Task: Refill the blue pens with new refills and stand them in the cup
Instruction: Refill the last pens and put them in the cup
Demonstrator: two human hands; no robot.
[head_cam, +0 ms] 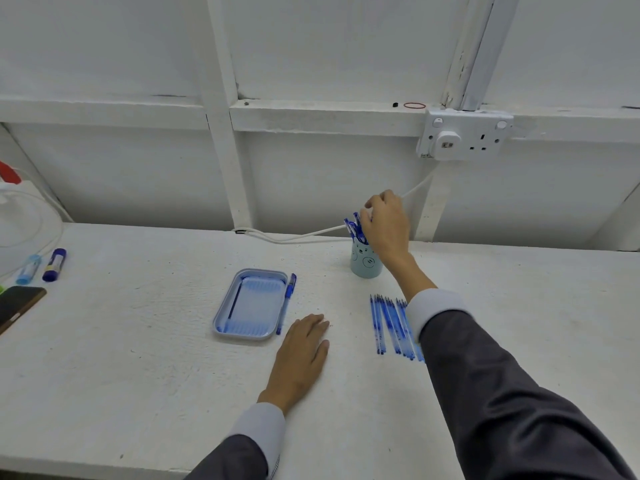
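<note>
A pale blue cup (363, 263) stands at the back of the white table with several blue pens (354, 228) upright in it. My right hand (384, 226) reaches over the cup, fingers curled around the pens' tops. Whether it grips one is hidden by the hand. Several blue refills (389, 323) lie in a row in front of the cup, partly under my right sleeve. One blue pen (286, 303) lies along the right edge of a blue tray (221, 317), which holds one refill (235, 303). My left hand (304, 351) rests flat on the table, holding nothing.
A white cable (294, 237) runs behind the cup up to a wall socket (464, 135). At the far left lie a glue stick (54, 265), a small clear tube (29, 270) and a dark phone (17, 304). The table's front edge is near my left sleeve.
</note>
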